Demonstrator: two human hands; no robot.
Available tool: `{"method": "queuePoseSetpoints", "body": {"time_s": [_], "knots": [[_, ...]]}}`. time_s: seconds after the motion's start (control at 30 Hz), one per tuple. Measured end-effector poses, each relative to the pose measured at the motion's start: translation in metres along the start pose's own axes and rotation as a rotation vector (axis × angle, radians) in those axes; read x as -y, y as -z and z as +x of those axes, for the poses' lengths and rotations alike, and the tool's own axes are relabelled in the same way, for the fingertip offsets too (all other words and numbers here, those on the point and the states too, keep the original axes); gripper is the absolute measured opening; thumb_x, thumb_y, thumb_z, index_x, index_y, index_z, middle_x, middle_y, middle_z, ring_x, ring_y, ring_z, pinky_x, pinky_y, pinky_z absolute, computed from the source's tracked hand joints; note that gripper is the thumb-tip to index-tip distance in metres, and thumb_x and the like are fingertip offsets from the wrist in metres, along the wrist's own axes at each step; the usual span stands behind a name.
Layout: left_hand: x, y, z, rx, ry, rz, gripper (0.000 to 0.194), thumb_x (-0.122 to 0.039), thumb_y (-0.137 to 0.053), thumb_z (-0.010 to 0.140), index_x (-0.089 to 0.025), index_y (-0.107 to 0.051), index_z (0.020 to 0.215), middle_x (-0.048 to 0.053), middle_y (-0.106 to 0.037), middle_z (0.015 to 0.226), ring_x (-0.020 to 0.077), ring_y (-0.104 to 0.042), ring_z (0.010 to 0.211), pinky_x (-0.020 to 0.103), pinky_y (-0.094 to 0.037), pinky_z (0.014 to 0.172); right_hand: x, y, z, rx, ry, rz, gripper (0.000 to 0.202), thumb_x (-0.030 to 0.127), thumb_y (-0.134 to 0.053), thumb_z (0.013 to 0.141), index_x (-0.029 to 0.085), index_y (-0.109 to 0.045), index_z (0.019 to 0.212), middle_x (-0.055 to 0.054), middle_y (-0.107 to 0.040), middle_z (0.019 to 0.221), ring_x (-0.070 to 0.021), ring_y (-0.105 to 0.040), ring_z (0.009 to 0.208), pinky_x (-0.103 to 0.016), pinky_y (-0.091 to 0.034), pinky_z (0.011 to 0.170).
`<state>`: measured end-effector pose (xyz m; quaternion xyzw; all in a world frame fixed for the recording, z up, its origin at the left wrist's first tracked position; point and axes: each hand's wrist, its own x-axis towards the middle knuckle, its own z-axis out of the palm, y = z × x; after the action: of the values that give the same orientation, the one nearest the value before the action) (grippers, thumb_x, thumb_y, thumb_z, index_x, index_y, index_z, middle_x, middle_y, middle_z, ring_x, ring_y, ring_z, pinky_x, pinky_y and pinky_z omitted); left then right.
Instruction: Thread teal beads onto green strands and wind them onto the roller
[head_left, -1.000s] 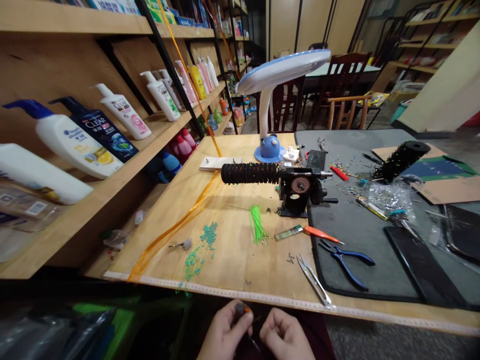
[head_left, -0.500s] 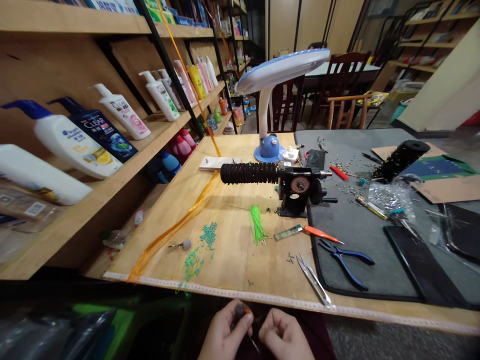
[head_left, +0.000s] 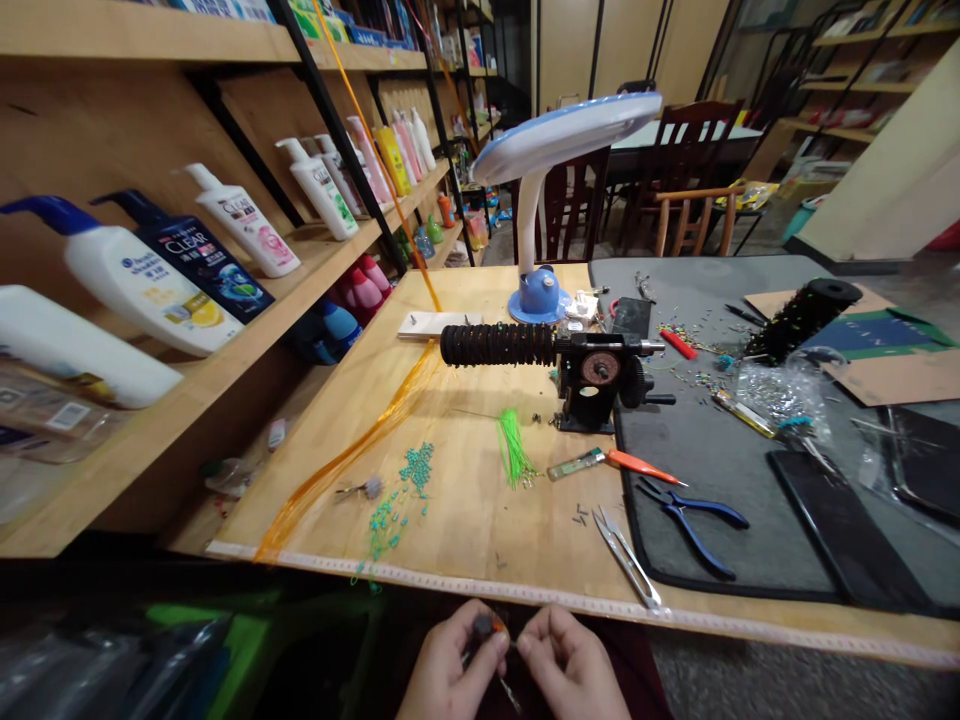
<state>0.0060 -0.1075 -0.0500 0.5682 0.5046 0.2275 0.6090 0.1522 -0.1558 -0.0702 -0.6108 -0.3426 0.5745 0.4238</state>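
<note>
The left hand [head_left: 454,662] has its grip pinched round a small dark piece [head_left: 482,628] with an orange bit, just below the near edge of the desk [head_left: 465,530]; a thin, shiny end hangs under it. Beside it the right hand [head_left: 576,665] curls inward, its fingertips drawn together near the left thumb; whether that grip catches anything is too small to tell.

A measuring strip [head_left: 525,594] runs along the near edge. To the right, metal snips [head_left: 634,575] lie points away, and blue pliers [head_left: 679,508] rest on a grey mat [head_left: 675,440]. Farther in are an orange-handled tool [head_left: 641,465], a lighter [head_left: 575,465] and a bright green bundle [head_left: 513,450]. To the left, turquoise beads [head_left: 417,468] are scattered near long orange strands [head_left: 330,472]. Beyond stands a black crank device [head_left: 592,385] with a ringed roller [head_left: 495,345] pointing left, and a blue-based lamp [head_left: 538,295] behind it. Bottles line the far-left shelf [head_left: 360,240].
</note>
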Motion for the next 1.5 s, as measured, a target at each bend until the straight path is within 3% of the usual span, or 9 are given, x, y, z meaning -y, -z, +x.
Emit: {"method": "queuePoseSetpoints", "body": {"time_s": [0.23, 0.57, 0.73, 0.87, 1.07, 1.2, 1.5], "knots": [[0.001, 0.0, -0.001, 0.033, -0.024, 0.036, 0.04, -0.056, -0.056, 0.081, -0.018, -0.056, 0.068, 0.001, -0.057, 0.059, 0.0163, -0.051, 0.061, 0.024, -0.04, 0.059, -0.004, -0.002, 0.002, -0.011, 0.026, 0.132, 0.041, 0.058, -0.065, 0.073, 0.018, -0.058, 0.071, 0.007, -0.038, 0.056, -0.0108, -0.031, 0.053, -0.024, -0.028, 0.051], [-0.006, 0.003, -0.001, 0.112, -0.041, 0.057, 0.034, -0.05, -0.055, 0.085, -0.019, -0.057, 0.074, 0.001, -0.058, 0.063, 0.0163, -0.052, 0.063, 0.024, -0.041, 0.063, 0.005, -0.004, 0.001, -0.006, -0.112, 0.409, 0.057, 0.074, -0.067, 0.061, 0.022, -0.046, 0.07, 0.014, -0.028, 0.045, -0.0054, -0.017, 0.04, -0.02, -0.009, 0.039], [-0.008, 0.003, -0.001, 0.125, -0.013, -0.031, 0.036, -0.053, -0.056, 0.084, -0.018, -0.057, 0.076, 0.0, -0.055, 0.064, 0.0157, -0.05, 0.066, 0.025, -0.04, 0.065, 0.005, -0.005, 0.0, 0.025, -0.123, 0.473, 0.057, 0.074, -0.066, 0.061, 0.023, -0.043, 0.07, 0.016, -0.027, 0.042, -0.0037, -0.014, 0.035, -0.018, -0.008, 0.035], [-0.008, 0.004, 0.0, 0.189, 0.086, -0.176, 0.037, -0.055, -0.054, 0.084, -0.019, -0.054, 0.078, -0.004, -0.05, 0.062, 0.011, -0.039, 0.055, 0.023, -0.033, 0.054, 0.004, -0.006, 0.0, 0.034, -0.128, 0.502, 0.058, 0.075, -0.066, 0.061, 0.024, -0.041, 0.07, 0.016, -0.027, 0.041, -0.0029, -0.013, 0.034, -0.017, -0.007, 0.034], [-0.007, 0.006, -0.001, 0.172, 0.06, -0.174, 0.024, -0.039, -0.068, 0.075, -0.018, -0.055, 0.08, -0.003, -0.049, 0.069, 0.0134, -0.042, 0.066, 0.024, -0.035, 0.063, 0.004, -0.007, 0.001, -0.006, -0.112, 0.501, 0.058, 0.075, -0.066, 0.062, 0.023, -0.042, 0.071, 0.017, -0.025, 0.042, -0.0028, -0.013, 0.035, -0.017, -0.007, 0.034], [-0.01, 0.004, -0.001, 0.153, 0.084, -0.135, 0.015, -0.026, -0.065, 0.071, -0.018, -0.055, 0.078, -0.003, -0.049, 0.067, 0.0139, -0.043, 0.066, 0.025, -0.036, 0.063, 0.004, -0.009, 0.001, -0.018, -0.084, 0.484, 0.056, 0.074, -0.064, 0.065, 0.023, -0.042, 0.071, 0.016, -0.025, 0.044, -0.0035, -0.013, 0.037, -0.018, -0.008, 0.036], [-0.016, -0.002, 0.003, 0.105, 0.074, -0.023, 0.005, -0.019, -0.059, 0.069, -0.017, -0.054, 0.07, -0.003, -0.05, 0.062, 0.0135, -0.044, 0.061, 0.024, -0.037, 0.06, -0.016, -0.01, 0.003, -0.047, 0.022, 0.417, 0.046, 0.066, -0.058, 0.078, 0.022, -0.044, 0.076, 0.013, -0.029, 0.052, -0.0052, -0.018, 0.042, -0.019, -0.011, 0.039]]}}
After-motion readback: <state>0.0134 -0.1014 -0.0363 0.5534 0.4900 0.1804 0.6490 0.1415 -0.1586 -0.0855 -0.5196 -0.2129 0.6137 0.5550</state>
